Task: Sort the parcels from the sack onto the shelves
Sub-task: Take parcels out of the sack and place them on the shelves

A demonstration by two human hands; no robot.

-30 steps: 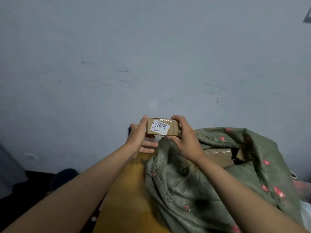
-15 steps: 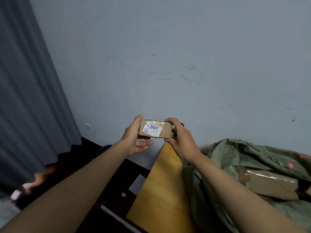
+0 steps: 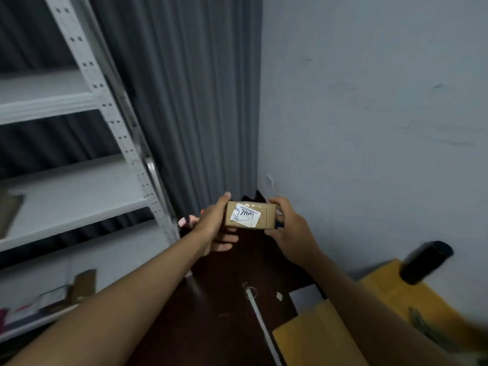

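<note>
1. Head view: both hands hold a small brown parcel up in the air. The left hand grips its left end and the right hand grips its right end.
2. The grey shelves stand to the left, with what may be boxes on them, too blurry to tell.
3. A yellow desk sits at the bottom right.

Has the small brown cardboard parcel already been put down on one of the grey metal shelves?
No, the small brown cardboard parcel is held between the left hand and right hand, right of the grey metal shelves.
</note>
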